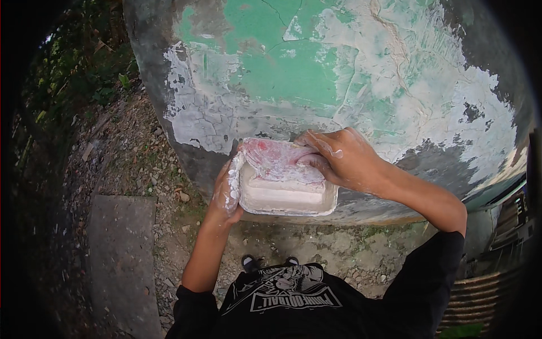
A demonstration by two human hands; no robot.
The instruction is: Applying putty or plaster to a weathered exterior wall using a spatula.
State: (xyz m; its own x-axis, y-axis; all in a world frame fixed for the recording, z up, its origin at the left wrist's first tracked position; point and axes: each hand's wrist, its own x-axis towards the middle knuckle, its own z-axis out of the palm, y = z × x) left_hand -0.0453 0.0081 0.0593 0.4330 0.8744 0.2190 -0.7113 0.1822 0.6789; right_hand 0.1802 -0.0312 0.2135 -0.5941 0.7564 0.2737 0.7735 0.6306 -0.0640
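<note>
My left hand is closed round the left end of a white rectangular tub, holding it up in front of the wall. White paste coats the tub's inside and clings to my left fingers. In my right hand, pinched between thumb and fingers, is a flat pinkish piece smeared with white paste. It lies over the far part of the tub's opening and hides what is beneath. Whether it is a stiff scraper or a soft sheet, I cannot tell. White smears also mark my right hand.
Close ahead rises a wall with green paint, white patches and bare grey cement. A concrete slab lies on the stony ground at left, with plants beyond. Corrugated metal sheeting stands at lower right. My feet are below.
</note>
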